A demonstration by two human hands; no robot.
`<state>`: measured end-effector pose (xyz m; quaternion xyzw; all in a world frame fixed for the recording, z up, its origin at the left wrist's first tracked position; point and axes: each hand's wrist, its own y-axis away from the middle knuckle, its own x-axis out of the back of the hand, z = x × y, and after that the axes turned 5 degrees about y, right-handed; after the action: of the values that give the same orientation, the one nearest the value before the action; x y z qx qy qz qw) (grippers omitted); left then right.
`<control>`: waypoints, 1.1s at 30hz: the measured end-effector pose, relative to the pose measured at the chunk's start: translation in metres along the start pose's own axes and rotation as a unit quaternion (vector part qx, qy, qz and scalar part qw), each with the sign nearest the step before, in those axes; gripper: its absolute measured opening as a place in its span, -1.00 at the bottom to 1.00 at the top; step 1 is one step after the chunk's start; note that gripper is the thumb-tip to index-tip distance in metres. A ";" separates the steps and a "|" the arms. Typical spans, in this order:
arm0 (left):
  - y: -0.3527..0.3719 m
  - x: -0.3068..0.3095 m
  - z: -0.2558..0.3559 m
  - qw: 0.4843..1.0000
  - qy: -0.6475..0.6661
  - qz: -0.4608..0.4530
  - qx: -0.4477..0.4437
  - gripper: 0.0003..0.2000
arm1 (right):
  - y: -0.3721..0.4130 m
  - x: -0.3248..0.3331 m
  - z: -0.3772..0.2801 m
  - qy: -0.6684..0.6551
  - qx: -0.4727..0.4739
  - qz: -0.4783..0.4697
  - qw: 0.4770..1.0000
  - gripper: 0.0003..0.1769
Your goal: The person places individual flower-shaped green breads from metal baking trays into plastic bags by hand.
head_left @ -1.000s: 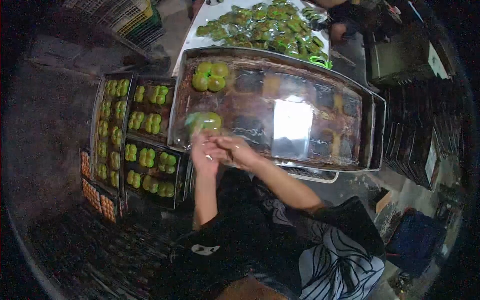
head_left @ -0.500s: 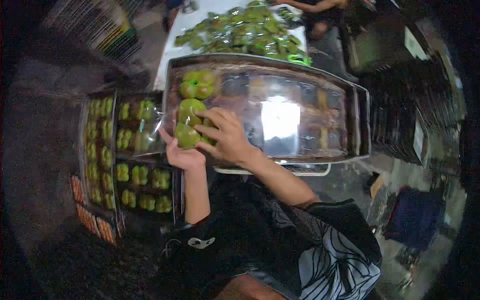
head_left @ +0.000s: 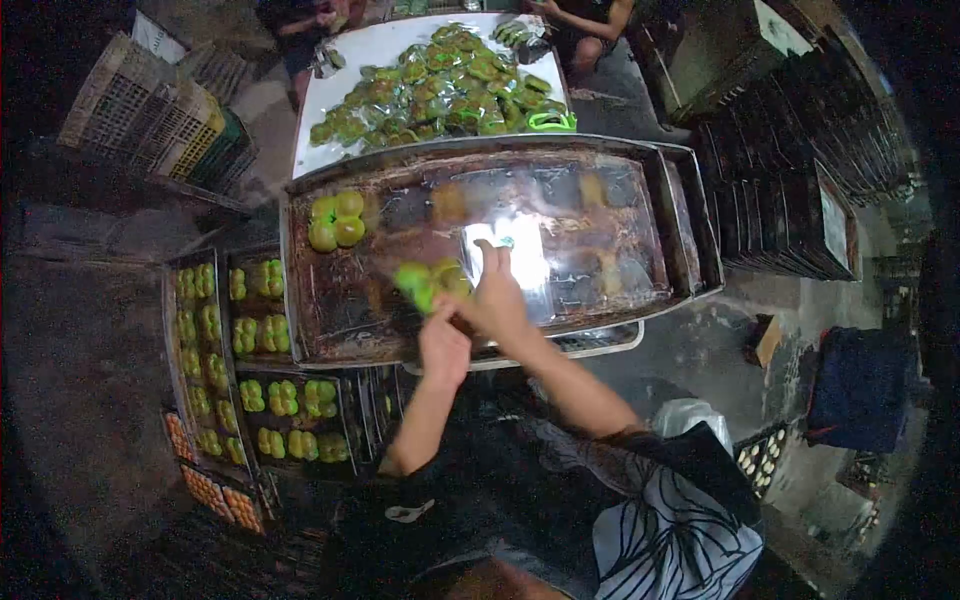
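Note:
A four-lobed green bun [head_left: 422, 287], smeared by motion, is over the middle of a dark baking tray [head_left: 390, 338]. My left hand [head_left: 445, 348] is closed on its near side. At the bun's right is my right hand [head_left: 500, 302], two fingers pointing up and away from me; blur hides whether it grips the bun. Another four-lobed green bun [head_left: 337, 221] sits in the tray's far left corner. Strong light glares off the tray's middle, and faint bun-shaped marks show on its bottom.
Beyond the tray, plastic-wrapped green buns are heaped on a white table [head_left: 325, 125], with other people beside it. Trays of green buns [head_left: 285, 398] stand at my left. Stacked crates [head_left: 150, 115] are far left, dark stacked trays [head_left: 775, 205] right, and a small open box [head_left: 763, 338] on the floor.
Both hands have moved right and away from the tray's left side with the bun. My right fingers, spread over the bun before, now point upward. The view has shifted.

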<state>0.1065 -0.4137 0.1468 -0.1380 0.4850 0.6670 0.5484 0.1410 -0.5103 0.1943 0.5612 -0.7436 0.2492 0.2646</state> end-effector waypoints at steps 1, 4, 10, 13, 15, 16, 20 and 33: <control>0.013 -0.011 -0.003 0.998 -0.035 -0.008 0.044 -0.59 | -0.022 0.000 0.016 0.050 0.022 -0.062 0.997 -0.65; 0.016 -0.009 -0.027 0.989 -0.095 -0.047 0.107 -0.52 | -0.106 -0.009 0.046 0.004 0.150 -0.009 0.989 -0.77; 0.004 0.013 -0.051 0.538 -0.765 -0.156 -0.319 -0.40 | -0.112 0.048 -0.028 -0.042 0.266 0.024 0.963 -0.78; 0.002 0.024 -0.050 0.905 -0.413 -0.093 -0.046 -0.38 | -0.050 0.051 0.003 -0.147 0.196 -0.138 0.959 -0.84; 0.007 0.008 -0.028 0.926 0.125 -0.298 0.196 -0.39 | -0.047 0.071 0.003 -0.145 0.090 -0.173 0.970 -0.86; 0.020 -0.025 -0.025 0.925 0.184 -0.283 0.175 -0.42 | -0.040 0.075 0.000 -0.163 0.157 -0.160 0.961 -0.86; 0.009 -0.039 -0.001 0.974 0.174 -0.137 -0.038 -0.34 | 0.002 0.094 -0.005 -0.174 0.304 -0.153 0.924 -0.86; 0.013 0.012 -0.075 0.625 -0.724 -0.138 -0.257 -0.61 | -0.147 0.075 -0.020 0.012 0.161 0.013 0.987 -0.61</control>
<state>0.0645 -0.4652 0.1083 0.1895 -0.2843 0.5658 0.7504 0.2676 -0.5860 0.2699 0.5835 -0.6979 0.3760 0.1766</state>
